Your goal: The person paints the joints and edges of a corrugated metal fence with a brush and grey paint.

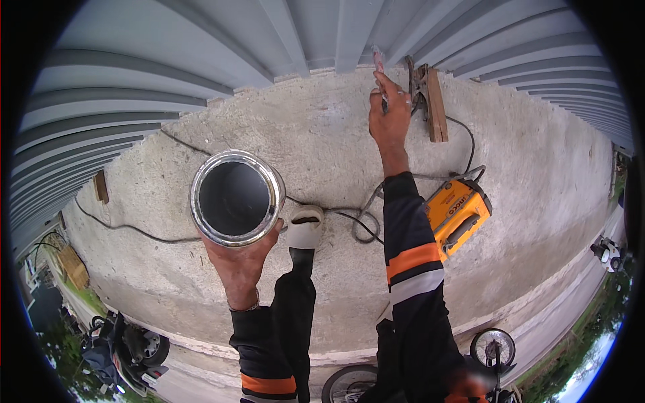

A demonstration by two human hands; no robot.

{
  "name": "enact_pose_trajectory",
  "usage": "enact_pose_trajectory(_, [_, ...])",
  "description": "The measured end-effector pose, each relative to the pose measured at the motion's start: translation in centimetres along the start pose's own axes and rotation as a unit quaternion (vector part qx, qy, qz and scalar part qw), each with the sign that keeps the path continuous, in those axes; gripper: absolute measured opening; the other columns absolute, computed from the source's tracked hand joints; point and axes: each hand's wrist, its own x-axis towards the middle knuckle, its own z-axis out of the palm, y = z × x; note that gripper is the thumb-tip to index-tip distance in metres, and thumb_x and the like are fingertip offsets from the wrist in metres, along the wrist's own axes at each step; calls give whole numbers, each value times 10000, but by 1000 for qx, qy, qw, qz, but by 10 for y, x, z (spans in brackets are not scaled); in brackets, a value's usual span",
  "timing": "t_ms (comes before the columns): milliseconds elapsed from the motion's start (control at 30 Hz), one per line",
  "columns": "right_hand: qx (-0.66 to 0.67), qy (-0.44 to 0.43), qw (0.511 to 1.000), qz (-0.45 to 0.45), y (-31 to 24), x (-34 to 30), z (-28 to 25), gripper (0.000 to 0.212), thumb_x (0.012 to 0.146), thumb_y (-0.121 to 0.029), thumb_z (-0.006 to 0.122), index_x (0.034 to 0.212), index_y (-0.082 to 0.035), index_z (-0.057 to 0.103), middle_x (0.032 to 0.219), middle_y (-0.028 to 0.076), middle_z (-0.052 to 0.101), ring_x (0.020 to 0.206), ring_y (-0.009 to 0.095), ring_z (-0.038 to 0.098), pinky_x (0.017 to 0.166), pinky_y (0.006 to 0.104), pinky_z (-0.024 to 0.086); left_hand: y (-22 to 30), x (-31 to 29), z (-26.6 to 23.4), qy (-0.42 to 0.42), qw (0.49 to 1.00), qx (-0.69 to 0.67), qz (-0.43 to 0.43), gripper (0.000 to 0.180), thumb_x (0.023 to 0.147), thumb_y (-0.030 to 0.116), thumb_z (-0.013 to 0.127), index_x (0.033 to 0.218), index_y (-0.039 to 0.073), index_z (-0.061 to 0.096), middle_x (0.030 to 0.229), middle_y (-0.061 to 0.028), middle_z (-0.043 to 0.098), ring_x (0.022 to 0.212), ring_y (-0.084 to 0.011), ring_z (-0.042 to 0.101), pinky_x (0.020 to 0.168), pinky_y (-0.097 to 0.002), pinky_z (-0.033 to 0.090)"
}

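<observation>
My left hand [240, 267] is wrapped round the lower side of an open metal paint can [278, 196]. The can is tipped so that its mouth faces up at me, and grey paint coats its inside. Further off, my right hand [391, 111] is closed round a slim paintbrush [378, 59] with a reddish, paint-smeared part. The brush tip is at the bottom of a grey ribbed metal wall [322, 37]; whether it touches the metal I cannot tell.
By my right hand, a clamp grips a wooden block [435, 107]. A yellow-orange welding machine [460, 213] sits near my right forearm. A black cable [144, 234] crosses the concrete floor [329, 148]. My shoe [306, 232] stands beside the can. Parked motorcycles [138, 352] are behind.
</observation>
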Motion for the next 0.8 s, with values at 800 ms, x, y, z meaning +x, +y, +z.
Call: enact_pose_trajectory(800, [49,-3,999,-18,4,-4,-24,346,912,-60,683,1242,-107,773,984,118,788,939,280,688,1000,397,483,9,3,23,-3,997,-58,46,880,726,86,975,1464,6,504,1363,-132,653,1207,-219,663,1054,-380,544])
